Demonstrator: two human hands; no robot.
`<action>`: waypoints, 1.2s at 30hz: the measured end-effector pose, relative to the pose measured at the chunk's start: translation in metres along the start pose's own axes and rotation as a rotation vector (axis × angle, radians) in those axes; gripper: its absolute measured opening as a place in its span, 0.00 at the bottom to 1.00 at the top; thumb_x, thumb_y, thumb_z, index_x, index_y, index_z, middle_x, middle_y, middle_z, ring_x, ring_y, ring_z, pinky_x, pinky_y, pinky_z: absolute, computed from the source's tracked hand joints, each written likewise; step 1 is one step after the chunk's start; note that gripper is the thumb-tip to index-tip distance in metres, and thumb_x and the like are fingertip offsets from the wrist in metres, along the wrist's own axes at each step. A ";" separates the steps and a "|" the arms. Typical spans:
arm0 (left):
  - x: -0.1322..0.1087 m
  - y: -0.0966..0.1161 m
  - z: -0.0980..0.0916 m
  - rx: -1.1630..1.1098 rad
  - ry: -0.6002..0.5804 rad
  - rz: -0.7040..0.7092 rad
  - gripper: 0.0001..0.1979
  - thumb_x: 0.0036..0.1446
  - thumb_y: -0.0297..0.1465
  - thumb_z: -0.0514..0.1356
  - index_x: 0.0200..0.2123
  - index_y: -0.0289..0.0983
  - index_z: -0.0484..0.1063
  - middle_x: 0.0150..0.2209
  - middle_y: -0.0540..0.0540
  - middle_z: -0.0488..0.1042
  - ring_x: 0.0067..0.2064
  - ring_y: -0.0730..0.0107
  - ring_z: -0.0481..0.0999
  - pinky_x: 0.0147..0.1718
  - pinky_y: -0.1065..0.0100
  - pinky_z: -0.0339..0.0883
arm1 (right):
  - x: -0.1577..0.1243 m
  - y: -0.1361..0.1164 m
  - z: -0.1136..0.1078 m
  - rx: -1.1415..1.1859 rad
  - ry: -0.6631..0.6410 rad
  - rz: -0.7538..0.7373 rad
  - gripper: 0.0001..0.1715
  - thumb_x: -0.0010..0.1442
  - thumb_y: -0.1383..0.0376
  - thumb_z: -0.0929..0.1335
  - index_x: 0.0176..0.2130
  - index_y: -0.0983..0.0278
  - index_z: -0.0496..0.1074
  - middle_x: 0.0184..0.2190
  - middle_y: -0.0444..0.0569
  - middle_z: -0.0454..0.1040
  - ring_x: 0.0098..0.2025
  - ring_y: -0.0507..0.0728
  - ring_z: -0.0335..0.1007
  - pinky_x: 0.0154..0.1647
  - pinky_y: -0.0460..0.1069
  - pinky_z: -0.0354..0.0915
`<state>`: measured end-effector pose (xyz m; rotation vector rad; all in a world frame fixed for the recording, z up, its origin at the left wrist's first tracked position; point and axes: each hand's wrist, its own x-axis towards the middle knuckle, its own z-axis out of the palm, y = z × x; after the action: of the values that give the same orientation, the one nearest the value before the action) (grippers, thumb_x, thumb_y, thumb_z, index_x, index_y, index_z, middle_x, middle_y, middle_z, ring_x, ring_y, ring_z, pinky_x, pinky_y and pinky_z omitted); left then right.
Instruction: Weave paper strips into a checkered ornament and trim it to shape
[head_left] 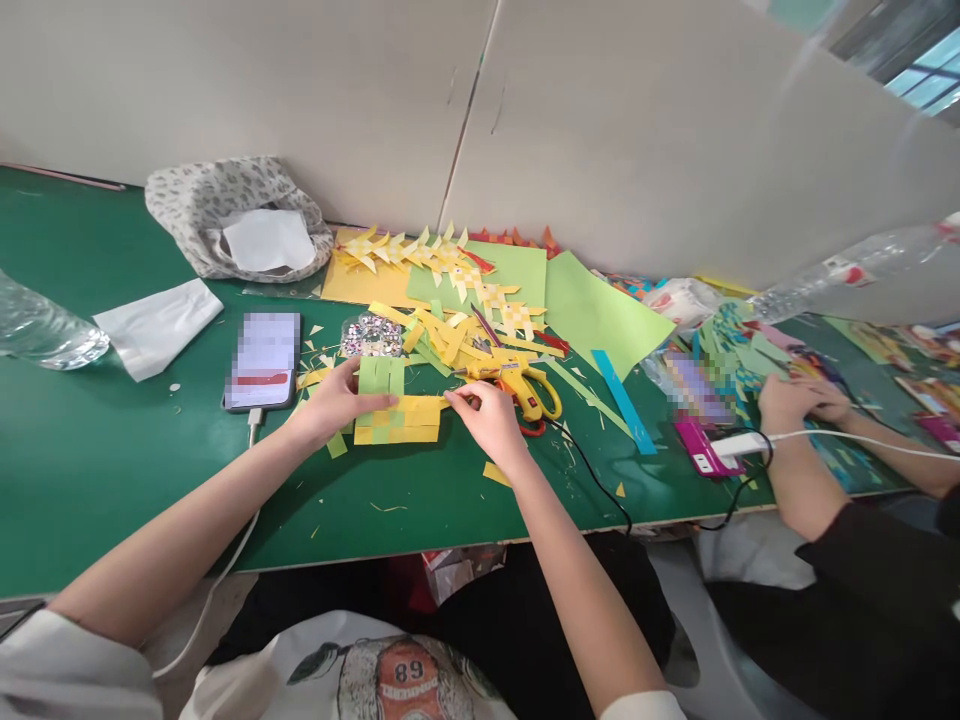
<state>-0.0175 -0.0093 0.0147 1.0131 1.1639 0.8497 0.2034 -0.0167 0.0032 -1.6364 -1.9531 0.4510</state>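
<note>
A small woven paper piece (396,432), with green and yellow strips crossing in a checker pattern, is in front of me above the green table. My left hand (335,402) grips its left side, thumb lying across the front. Green slit paper (381,375) stands up at its top. My right hand (486,422) pinches the right end of a yellow paper strip (421,404) along the weave. Just behind the right hand lie a yellow glue gun (514,385) and yellow-handled scissors (551,392). A clear case of small beads (371,337) sits behind the weave.
A phone (262,360) with a charging cable lies left, near a cloth bag (240,215) and a plastic bottle (52,325). Woven yellow paper chains (487,290) and green sheets (600,310) lie behind. At right, a co-worker's hands (799,400) are near a pink power strip (701,450).
</note>
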 end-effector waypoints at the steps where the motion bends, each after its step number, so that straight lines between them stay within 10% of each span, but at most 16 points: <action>1: 0.000 0.002 -0.001 -0.013 0.007 -0.011 0.27 0.35 0.28 0.68 0.41 0.37 0.65 0.39 0.42 0.76 0.39 0.57 0.77 0.36 0.60 0.72 | 0.001 0.001 0.002 -0.039 -0.015 0.008 0.10 0.55 0.61 0.67 0.26 0.63 0.71 0.24 0.45 0.72 0.24 0.53 0.66 0.25 0.47 0.62; 11: -0.001 0.005 -0.003 0.060 -0.006 -0.027 0.24 0.35 0.27 0.68 0.39 0.37 0.66 0.40 0.44 0.75 0.41 0.59 0.76 0.39 0.61 0.71 | 0.000 -0.008 0.008 -0.216 0.069 0.017 0.07 0.52 0.70 0.69 0.24 0.63 0.67 0.25 0.48 0.73 0.29 0.57 0.69 0.29 0.50 0.61; 20: 0.000 0.002 -0.004 0.006 -0.027 0.009 0.25 0.36 0.28 0.68 0.41 0.35 0.67 0.43 0.41 0.74 0.41 0.59 0.76 0.39 0.61 0.71 | -0.001 -0.007 0.009 -0.151 0.079 -0.014 0.15 0.53 0.70 0.68 0.43 0.61 0.68 0.24 0.44 0.73 0.27 0.56 0.70 0.29 0.49 0.62; 26: 0.000 0.003 -0.005 0.026 -0.018 0.025 0.25 0.36 0.28 0.68 0.41 0.35 0.67 0.41 0.41 0.74 0.41 0.58 0.76 0.39 0.61 0.70 | -0.010 -0.005 -0.010 -0.035 0.197 -0.053 0.08 0.58 0.62 0.64 0.31 0.62 0.71 0.32 0.50 0.74 0.35 0.57 0.69 0.34 0.51 0.64; 36: 0.000 0.003 -0.003 0.062 -0.012 0.005 0.26 0.36 0.32 0.68 0.41 0.35 0.67 0.42 0.41 0.75 0.42 0.59 0.75 0.41 0.61 0.69 | -0.006 -0.006 0.008 -0.129 0.013 -0.026 0.06 0.54 0.69 0.67 0.25 0.63 0.70 0.27 0.48 0.73 0.30 0.57 0.68 0.32 0.51 0.64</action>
<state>-0.0207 -0.0075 0.0172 1.0701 1.1844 0.8148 0.1951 -0.0231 -0.0008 -1.6861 -2.0285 0.3087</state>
